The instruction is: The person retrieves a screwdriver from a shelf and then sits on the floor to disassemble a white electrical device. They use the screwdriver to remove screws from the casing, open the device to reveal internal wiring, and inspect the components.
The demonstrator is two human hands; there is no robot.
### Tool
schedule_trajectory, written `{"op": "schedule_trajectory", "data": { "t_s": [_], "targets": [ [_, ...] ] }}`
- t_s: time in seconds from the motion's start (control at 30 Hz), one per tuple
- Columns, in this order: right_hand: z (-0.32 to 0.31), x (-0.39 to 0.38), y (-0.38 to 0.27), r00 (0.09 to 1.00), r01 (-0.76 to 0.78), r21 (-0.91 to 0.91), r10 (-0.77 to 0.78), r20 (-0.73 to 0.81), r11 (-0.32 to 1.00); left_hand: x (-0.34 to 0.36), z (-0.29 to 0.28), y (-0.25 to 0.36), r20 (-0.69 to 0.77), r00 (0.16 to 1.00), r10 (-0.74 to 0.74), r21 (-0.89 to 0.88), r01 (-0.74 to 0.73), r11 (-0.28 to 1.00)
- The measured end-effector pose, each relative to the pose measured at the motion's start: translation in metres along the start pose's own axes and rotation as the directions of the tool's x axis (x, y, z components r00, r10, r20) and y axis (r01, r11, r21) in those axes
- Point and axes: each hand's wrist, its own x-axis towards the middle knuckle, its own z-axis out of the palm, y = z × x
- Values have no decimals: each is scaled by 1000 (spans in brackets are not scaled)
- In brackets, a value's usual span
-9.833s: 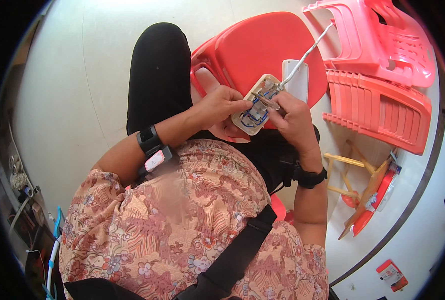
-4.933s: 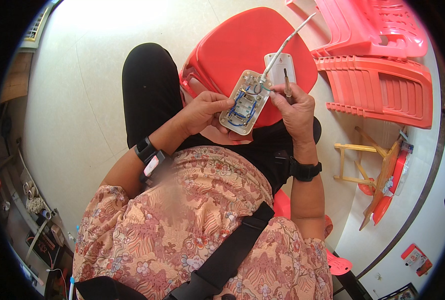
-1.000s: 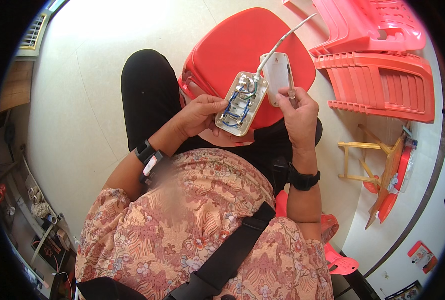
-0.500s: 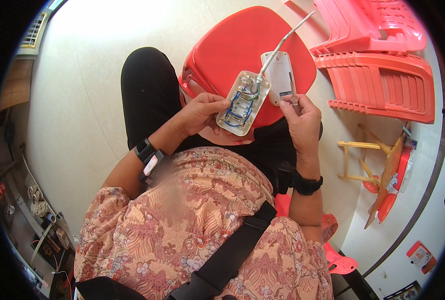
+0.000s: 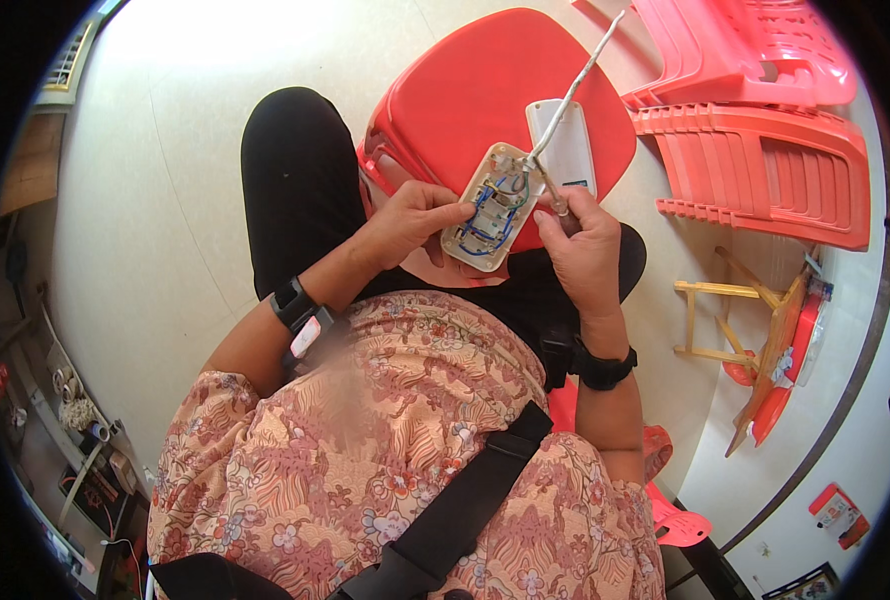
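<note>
An opened white power strip lies tilted over the near edge of a red plastic stool, its blue wires and metal contacts exposed. My left hand grips its left side, thumb on the rim and fingers underneath. A white cable runs from its top end up to the right. Pinched in my right hand is a screwdriver, its shaft slanting up to the cable entry of the strip. Whether its tip touches a screw is too small to tell. Behind it the white cover rests on the stool.
Stacked red plastic stools stand on the right. Below them is a wooden folding stool lying sideways. Shelving with assorted items runs along the left. My black-trousered knee is left of the red stool.
My right hand has moved left, bringing the screwdriver from over the cover to the strip's cable end. The strip has shifted slightly right, and the cable with it.
</note>
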Motion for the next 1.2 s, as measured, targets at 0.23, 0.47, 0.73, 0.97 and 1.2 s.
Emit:
{"op": "schedule_trajectory", "data": {
  "t_s": [0.23,0.47,0.73,0.97,1.2],
  "targets": [
    [6,6,-4,971,237,-319,-217,98,918,1,-2,-3,2,1000,5,20,-5,1000],
    [-2,14,-12,882,471,-537,-379,279,700,3,-5,-7,3,1000,-5,-22,5,1000],
    [-6,21,-12,826,562,-519,-406,391,644,2,-7,-6,18,1000,9,-43,-8,999],
    [-5,21,-5,902,419,-239,-372,217,876,2,-8,-7,19,1000,-24,-110,26,994],
    [-8,19,0,976,188,34,-191,104,982,3,-10,-7,52,998,-26,-206,36,978]
  ]
}}
